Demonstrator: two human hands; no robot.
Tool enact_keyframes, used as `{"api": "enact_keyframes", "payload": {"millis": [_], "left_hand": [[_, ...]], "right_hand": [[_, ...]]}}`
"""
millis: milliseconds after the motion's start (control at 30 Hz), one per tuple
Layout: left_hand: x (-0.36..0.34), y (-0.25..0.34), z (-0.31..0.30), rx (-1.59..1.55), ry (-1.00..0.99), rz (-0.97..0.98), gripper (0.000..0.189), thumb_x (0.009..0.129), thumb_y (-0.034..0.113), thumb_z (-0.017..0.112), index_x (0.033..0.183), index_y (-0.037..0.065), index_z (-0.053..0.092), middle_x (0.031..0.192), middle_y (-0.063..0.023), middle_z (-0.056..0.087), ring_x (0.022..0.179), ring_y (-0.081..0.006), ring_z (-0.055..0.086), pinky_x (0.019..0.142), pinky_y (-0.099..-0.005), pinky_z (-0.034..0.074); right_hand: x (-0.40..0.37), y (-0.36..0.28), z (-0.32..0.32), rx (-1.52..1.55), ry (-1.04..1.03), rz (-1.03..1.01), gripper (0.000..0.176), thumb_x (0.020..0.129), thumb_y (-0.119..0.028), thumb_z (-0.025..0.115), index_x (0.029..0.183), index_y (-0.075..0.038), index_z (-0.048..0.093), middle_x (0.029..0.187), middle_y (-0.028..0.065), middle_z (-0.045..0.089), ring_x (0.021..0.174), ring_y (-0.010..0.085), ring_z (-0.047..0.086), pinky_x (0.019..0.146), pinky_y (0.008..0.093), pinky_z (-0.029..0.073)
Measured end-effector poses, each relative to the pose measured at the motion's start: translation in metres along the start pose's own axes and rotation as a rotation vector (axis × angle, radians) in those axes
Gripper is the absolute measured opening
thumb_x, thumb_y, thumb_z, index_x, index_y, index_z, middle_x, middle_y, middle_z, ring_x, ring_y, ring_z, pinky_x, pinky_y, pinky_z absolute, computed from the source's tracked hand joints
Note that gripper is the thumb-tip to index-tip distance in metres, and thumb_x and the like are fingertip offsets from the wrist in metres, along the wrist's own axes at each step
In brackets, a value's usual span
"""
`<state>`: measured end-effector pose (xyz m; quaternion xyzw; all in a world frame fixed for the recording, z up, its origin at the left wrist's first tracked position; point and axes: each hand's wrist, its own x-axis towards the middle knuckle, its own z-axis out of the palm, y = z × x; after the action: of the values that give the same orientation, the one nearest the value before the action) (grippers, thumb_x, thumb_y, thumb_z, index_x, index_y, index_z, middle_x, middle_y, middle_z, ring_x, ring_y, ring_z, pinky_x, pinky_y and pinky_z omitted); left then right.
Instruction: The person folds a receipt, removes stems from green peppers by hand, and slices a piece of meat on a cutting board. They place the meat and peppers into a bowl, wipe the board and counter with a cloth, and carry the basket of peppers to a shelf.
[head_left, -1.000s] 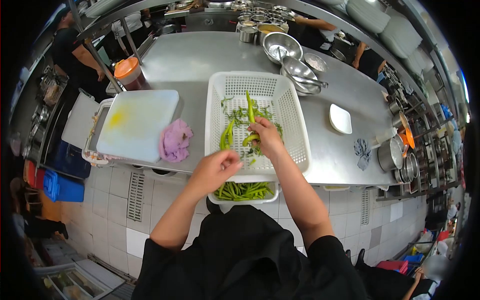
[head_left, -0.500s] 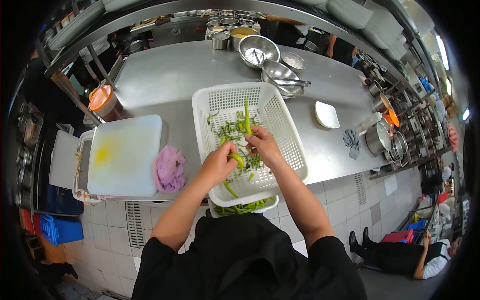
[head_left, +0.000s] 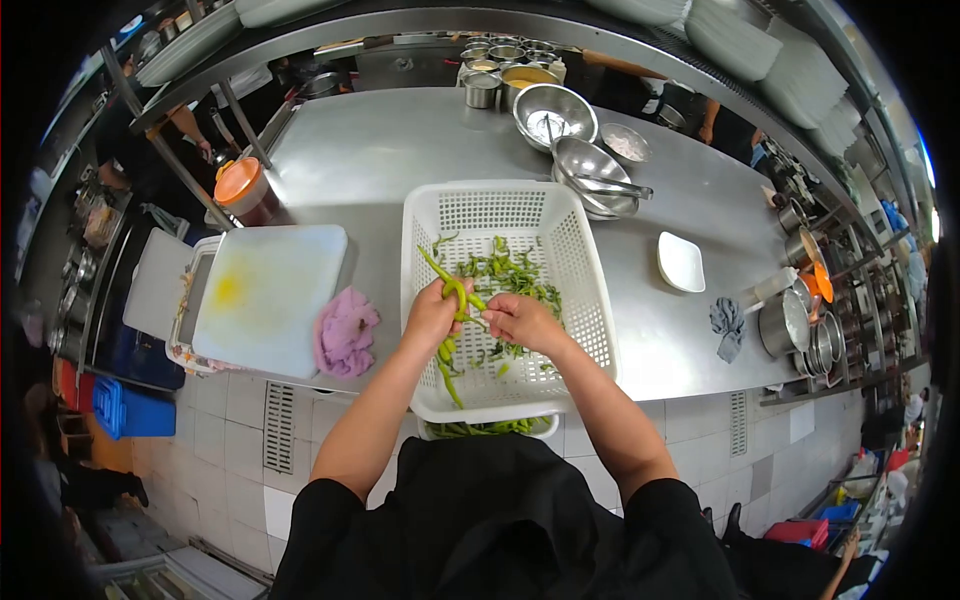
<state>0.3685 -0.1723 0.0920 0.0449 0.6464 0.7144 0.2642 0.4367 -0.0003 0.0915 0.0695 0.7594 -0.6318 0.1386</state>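
Observation:
A white perforated plastic basket (head_left: 575, 250) stands on the steel counter in front of me, with green chili stems and scraps (head_left: 510, 275) scattered inside. My left hand (head_left: 432, 316) is over the basket, shut on several long green chili peppers (head_left: 447, 285) that stick out above and below the fist. My right hand (head_left: 520, 320) is close beside it, fingers pinching at the end of one of those peppers. Under the basket's near edge a second white container with green peppers (head_left: 485, 428) shows partly.
A white cutting board (head_left: 268, 295) on a tray and a pink cloth (head_left: 345, 333) lie to the left. Steel bowls (head_left: 556, 110) stand behind the basket, a small white dish (head_left: 681, 262) and grey rag (head_left: 727, 322) to the right. Other people work beyond the counter.
My left hand came up from the lower container into the basket and now grips a bunch of peppers. My right hand let go of its upright pepper and moved to the left hand's bunch.

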Motion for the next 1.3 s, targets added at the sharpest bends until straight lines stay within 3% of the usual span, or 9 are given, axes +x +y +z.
{"api": "enact_keyframes", "payload": {"millis": [167, 333, 500, 600, 700, 867, 967, 1133, 1300], "left_hand": [[0.001, -0.001, -0.013, -0.329, -0.174, -0.159, 0.028, 0.091, 0.031, 0.06, 0.098, 0.005, 0.054, 0.07, -0.0032, 0.049, 0.044, -0.0095, 0.037, 0.04, -0.0246, 0.03], [0.001, -0.001, -0.015, -0.537, -0.329, -0.271, 0.029, 0.092, 0.033, 0.06, 0.097, 0.006, 0.051, 0.068, -0.0039, 0.047, 0.043, -0.0097, 0.035, 0.04, -0.025, 0.029], [-0.003, 0.0, -0.008, -0.517, -0.234, -0.289, 0.032, 0.092, 0.037, 0.057, 0.094, 0.006, 0.05, 0.064, -0.0042, 0.046, 0.042, -0.0095, 0.035, 0.04, -0.0243, 0.029], [0.002, -0.007, -0.006, -0.384, -0.084, -0.16, 0.033, 0.093, 0.039, 0.055, 0.092, 0.007, 0.05, 0.062, -0.0045, 0.047, 0.042, -0.0095, 0.036, 0.04, -0.0248, 0.029], [0.005, -0.009, -0.002, -0.141, 0.054, -0.011, 0.034, 0.093, 0.04, 0.054, 0.091, 0.007, 0.05, 0.063, -0.0037, 0.049, 0.044, -0.0095, 0.038, 0.041, -0.026, 0.031], [0.011, -0.027, 0.005, 0.189, 0.105, 0.179, 0.031, 0.094, 0.038, 0.053, 0.091, 0.007, 0.052, 0.063, -0.0006, 0.048, 0.049, -0.009, 0.042, 0.045, -0.0259, 0.032], [0.013, -0.03, 0.005, 0.2, 0.092, 0.224, 0.029, 0.095, 0.038, 0.051, 0.093, 0.009, 0.051, 0.067, 0.0018, 0.047, 0.05, -0.0064, 0.04, 0.041, -0.0234, 0.028], [-0.001, -0.004, -0.001, -0.159, -0.165, -0.13, 0.033, 0.094, 0.042, 0.052, 0.091, 0.009, 0.051, 0.063, 0.0004, 0.045, 0.041, -0.0077, 0.03, 0.039, -0.0242, 0.024], [0.001, -0.004, -0.01, -0.47, -0.185, -0.224, 0.032, 0.095, 0.042, 0.051, 0.087, 0.011, 0.05, 0.058, -0.0009, 0.042, 0.036, -0.0099, 0.03, 0.036, -0.0255, 0.022]], "right_hand": [[-0.006, 0.001, -0.005, -0.205, 0.021, -0.299, 0.014, 0.091, -0.021, 0.06, 0.088, -0.007, 0.061, 0.068, -0.0008, 0.059, 0.059, 0.008, 0.052, 0.055, 0.0257, 0.043], [-0.01, -0.002, -0.008, -0.127, -0.023, -0.326, 0.015, 0.09, -0.02, 0.061, 0.089, -0.005, 0.061, 0.068, 0.0002, 0.06, 0.062, 0.0095, 0.054, 0.058, 0.0261, 0.045], [-0.012, -0.008, -0.003, -0.14, -0.049, -0.359, 0.017, 0.088, -0.021, 0.063, 0.09, -0.005, 0.061, 0.07, 0.0022, 0.059, 0.063, 0.0119, 0.056, 0.062, 0.0275, 0.047], [-0.006, 0.01, -0.005, -0.481, -0.056, -0.221, 0.021, 0.086, -0.023, 0.067, 0.093, -0.003, 0.062, 0.076, 0.0037, 0.06, 0.068, 0.0122, 0.056, 0.064, 0.0277, 0.047], [-0.005, 0.011, 0.002, -0.634, 0.202, -0.565, 0.026, 0.086, -0.03, 0.066, 0.092, -0.005, 0.062, 0.072, 0.0052, 0.062, 0.065, 0.0163, 0.058, 0.063, 0.0313, 0.048], [-0.002, 0.0, 0.015, -0.224, 0.131, -0.249, 0.027, 0.09, -0.031, 0.061, 0.09, -0.004, 0.061, 0.069, 0.0061, 0.06, 0.061, 0.0161, 0.056, 0.06, 0.0304, 0.047], [-0.007, -0.004, 0.016, -0.264, 0.126, -0.273, 0.026, 0.092, -0.029, 0.058, 0.089, -0.003, 0.061, 0.07, 0.0057, 0.059, 0.06, 0.0149, 0.055, 0.059, 0.0299, 0.046], [-0.003, 0.0, 0.012, -0.125, -0.002, -0.344, 0.025, 0.094, -0.027, 0.056, 0.087, -0.003, 0.061, 0.07, 0.0026, 0.059, 0.064, 0.0112, 0.054, 0.059, 0.0271, 0.044], [-0.003, -0.003, 0.006, 0.304, -0.183, -0.293, 0.018, 0.093, -0.021, 0.055, 0.091, -0.005, 0.061, 0.077, 0.0007, 0.058, 0.074, 0.0082, 0.052, 0.068, 0.0236, 0.044]]}}
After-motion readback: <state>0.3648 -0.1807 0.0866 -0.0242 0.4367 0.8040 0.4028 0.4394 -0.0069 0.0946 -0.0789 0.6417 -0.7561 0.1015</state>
